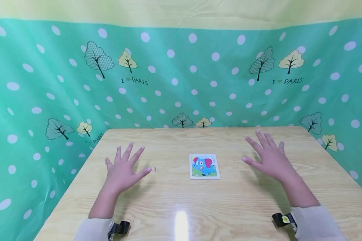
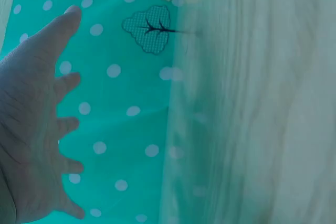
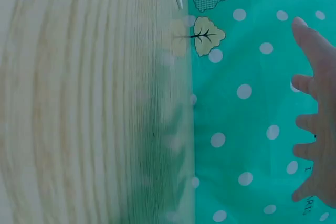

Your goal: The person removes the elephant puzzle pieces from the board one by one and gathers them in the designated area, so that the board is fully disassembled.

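A small square picture puzzle [image 1: 204, 166] with a white frame lies flat near the middle of the wooden table. It shows a blue elephant with pink ears on a green ground. To its left, my left hand [image 1: 122, 172] is held over the table with its fingers spread, holding nothing. My right hand [image 1: 269, 159] hovers on the other side, its fingers also spread and bare. Neither hand touches the puzzle. Both wrist views show the spread fingers too, the left hand [image 2: 31, 124] at the left edge and the right hand [image 3: 323, 129] at the right edge.
The pale wooden table [image 1: 157, 207] reaches back to a green dotted curtain [image 1: 193, 80] printed with trees. That curtain also hangs along both sides. A tiny dark speck [image 1: 155, 169] lies by the left thumb. Dark wrist devices [image 1: 120, 228] sit at both cuffs.
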`<control>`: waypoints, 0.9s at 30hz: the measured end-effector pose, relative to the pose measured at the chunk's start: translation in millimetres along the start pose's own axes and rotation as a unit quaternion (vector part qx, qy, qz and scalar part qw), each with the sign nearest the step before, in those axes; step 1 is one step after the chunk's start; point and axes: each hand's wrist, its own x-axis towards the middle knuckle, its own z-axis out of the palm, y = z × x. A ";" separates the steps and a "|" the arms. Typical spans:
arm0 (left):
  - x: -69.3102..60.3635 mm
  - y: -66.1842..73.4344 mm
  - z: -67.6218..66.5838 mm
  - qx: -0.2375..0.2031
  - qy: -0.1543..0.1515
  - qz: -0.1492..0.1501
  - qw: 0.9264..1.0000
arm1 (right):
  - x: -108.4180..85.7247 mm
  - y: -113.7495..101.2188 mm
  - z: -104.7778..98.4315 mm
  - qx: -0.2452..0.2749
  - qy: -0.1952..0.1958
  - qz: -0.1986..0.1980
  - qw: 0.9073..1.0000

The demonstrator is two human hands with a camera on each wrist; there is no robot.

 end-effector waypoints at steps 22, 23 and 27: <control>11.9 29.7 14.5 -0.156 0.004 0.062 0.986 | 3.5 -15.6 10.6 0.109 0.027 -0.059 0.992; 12.8 30.9 15.1 -0.163 0.003 0.063 0.985 | 4.4 -17.0 11.2 0.115 0.027 -0.060 0.991; 15.6 34.6 17.9 -0.197 -0.001 0.067 0.978 | 8.1 -19.7 16.1 0.132 0.029 -0.066 0.989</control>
